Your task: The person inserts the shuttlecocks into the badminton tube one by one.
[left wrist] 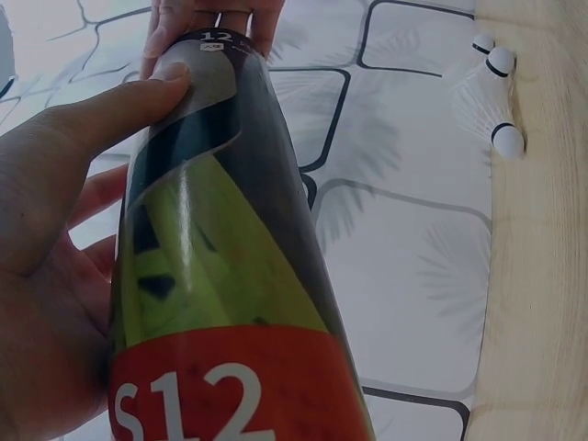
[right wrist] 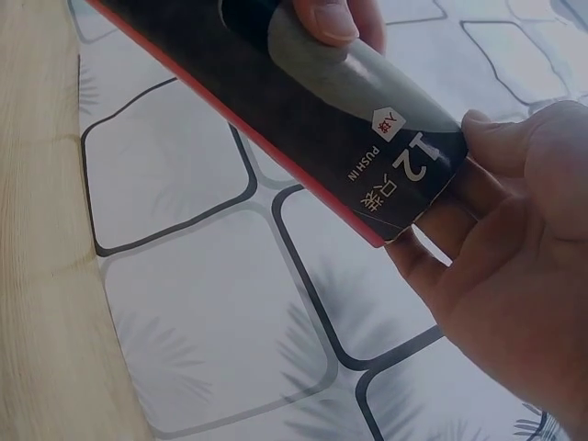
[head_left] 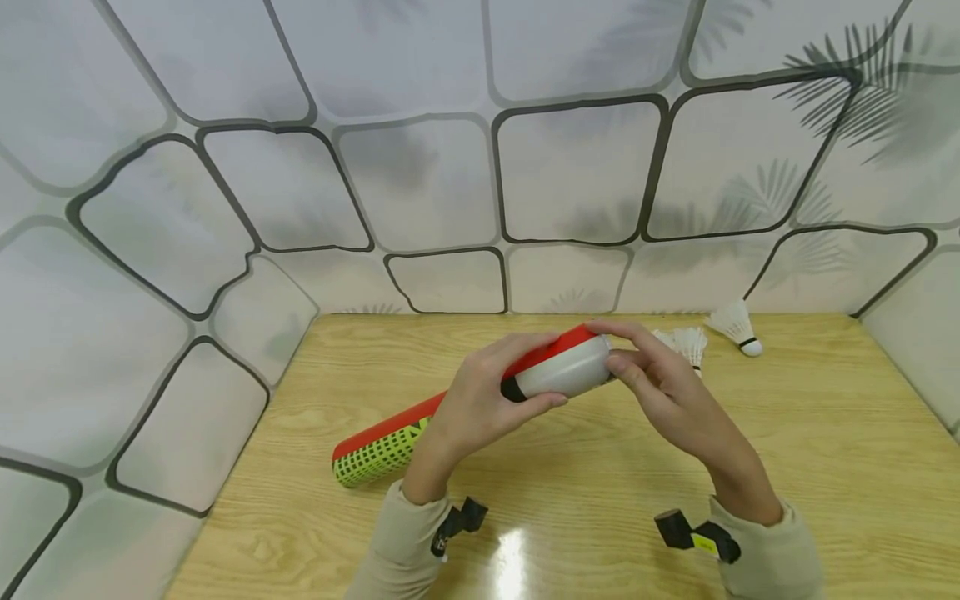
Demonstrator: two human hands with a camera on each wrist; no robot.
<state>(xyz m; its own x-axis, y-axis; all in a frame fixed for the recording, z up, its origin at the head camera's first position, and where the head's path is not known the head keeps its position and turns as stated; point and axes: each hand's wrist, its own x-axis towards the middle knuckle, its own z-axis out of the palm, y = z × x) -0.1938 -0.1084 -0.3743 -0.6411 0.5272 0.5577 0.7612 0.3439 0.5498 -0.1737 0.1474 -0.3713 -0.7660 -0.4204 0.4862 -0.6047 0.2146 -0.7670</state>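
A long shuttlecock tube [head_left: 390,442], red, white, black and yellow-green, slants over the table with its upper end to the right. My left hand [head_left: 480,392] grips it around the upper part, thumb along its side. At that upper end my right hand [head_left: 660,383] pinches the rim, its thumb on the edge and its fingers across the end face. In the right wrist view the tube [right wrist: 322,119] bears a white "12" near this end. Whether a lid sits there is hidden by the fingers.
White feather shuttlecocks lie at the back right of the wooden table [head_left: 825,467]: one on its side [head_left: 738,327], with more [head_left: 686,343] beside it, partly behind the right hand. A patterned wall covering [head_left: 577,175] rises along the table's back edge.
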